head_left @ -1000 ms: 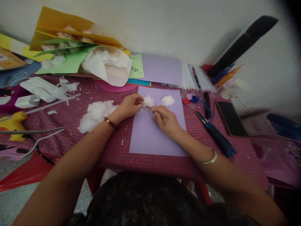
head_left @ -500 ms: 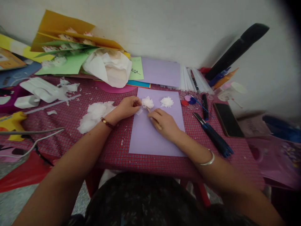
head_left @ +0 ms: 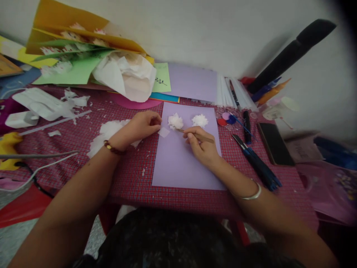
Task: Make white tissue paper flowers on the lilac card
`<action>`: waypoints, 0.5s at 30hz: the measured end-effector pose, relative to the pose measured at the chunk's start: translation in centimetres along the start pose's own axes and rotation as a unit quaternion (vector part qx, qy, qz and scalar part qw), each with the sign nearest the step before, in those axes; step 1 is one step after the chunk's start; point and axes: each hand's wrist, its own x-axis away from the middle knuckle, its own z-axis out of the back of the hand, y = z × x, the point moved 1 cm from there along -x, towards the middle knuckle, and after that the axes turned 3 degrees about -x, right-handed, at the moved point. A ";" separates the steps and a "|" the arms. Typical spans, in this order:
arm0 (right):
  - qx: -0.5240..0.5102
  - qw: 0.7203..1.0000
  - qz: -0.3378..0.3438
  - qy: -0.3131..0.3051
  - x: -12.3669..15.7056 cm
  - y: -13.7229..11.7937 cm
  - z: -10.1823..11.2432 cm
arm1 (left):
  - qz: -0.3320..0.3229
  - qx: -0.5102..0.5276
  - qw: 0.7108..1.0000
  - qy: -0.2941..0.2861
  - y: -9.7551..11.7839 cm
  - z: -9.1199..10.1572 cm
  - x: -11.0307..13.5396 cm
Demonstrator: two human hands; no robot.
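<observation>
In the head view a purple sheet of paper [head_left: 181,163] lies on the table, bearing two white tissue-paper flowers, a left one [head_left: 175,121] and a right one [head_left: 200,120]. My right hand [head_left: 203,147] grips a slim wooden stick [head_left: 201,137] whose tip touches the lower edge of the left flower. To the left, the fingertips of my left hand [head_left: 146,124] are pinched at the corner of a small translucent tissue square [head_left: 164,132] over the sheet's edge. Beneath my left wrist a pile of white tissue pieces [head_left: 104,136] is partly hidden.
Folded coloured cards with a crumpled white sheet [head_left: 125,76] stand at the back left. A yellow glue gun [head_left: 9,149] and its cables lie left. A utility knife [head_left: 255,162], black marker [head_left: 247,126] and phone [head_left: 275,143] sit right on the checked cloth.
My left hand has drawn slightly left, away from the left flower. The stick in my right hand has swung from steep to nearly level, and that hand has shifted right.
</observation>
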 end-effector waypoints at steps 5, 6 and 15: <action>0.021 0.998 0.037 -0.050 -0.3 -0.1 -0.3 | -0.032 -0.066 0.997 -0.016 -0.2 -0.1 -0.1; 0.021 0.997 0.045 -0.051 -0.3 -0.1 -0.4 | -0.032 -0.069 0.997 -0.021 -0.1 -0.2 -0.2; 0.055 0.997 0.047 -0.008 -0.1 -0.3 -0.3 | -0.079 -0.085 0.991 -0.066 0.3 -0.6 -0.3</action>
